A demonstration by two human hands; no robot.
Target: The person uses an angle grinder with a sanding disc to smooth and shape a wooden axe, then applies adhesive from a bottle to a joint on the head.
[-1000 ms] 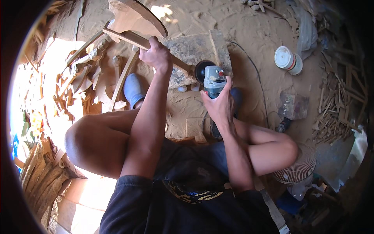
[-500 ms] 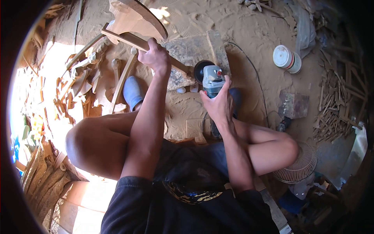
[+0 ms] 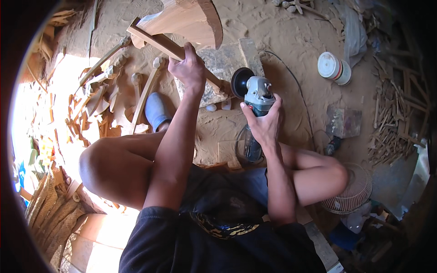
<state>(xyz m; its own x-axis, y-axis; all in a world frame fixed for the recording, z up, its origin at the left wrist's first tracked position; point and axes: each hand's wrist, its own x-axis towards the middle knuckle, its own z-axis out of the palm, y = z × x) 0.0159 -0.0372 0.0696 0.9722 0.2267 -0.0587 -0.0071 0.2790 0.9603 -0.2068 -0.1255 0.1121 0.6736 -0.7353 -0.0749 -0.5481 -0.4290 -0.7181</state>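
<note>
My left hand (image 3: pixel 187 73) is closed around the straight bar of a wooden piece (image 3: pixel 157 40). A broad, curved wooden panel (image 3: pixel 193 20) joins the bar near its far end and stands out beyond my hand. The bar's knobbed near end (image 3: pixel 223 88) sits above a flat slab, close to a black round disc (image 3: pixel 240 83). That disc is on an angle grinder (image 3: pixel 260 93), whose body my right hand (image 3: pixel 266 122) grips. The disc looks tilted partly edge-on and seems just apart from the wood.
The worn slab (image 3: pixel 216 59) lies on sandy ground between my feet. Several carved wooden pieces (image 3: pixel 136 79) lie to the left. A white bucket (image 3: pixel 334 68), a cord (image 3: pixel 296 79), a metal box (image 3: pixel 343 122), a wood scrap pile (image 3: pixel 393 123) and a fan (image 3: pixel 350 189) are on the right.
The wooden piece has shifted to the right and its panel has turned to show more of its face. The grinder has moved slightly right and tilted, its disc drawing away from the bar's end.
</note>
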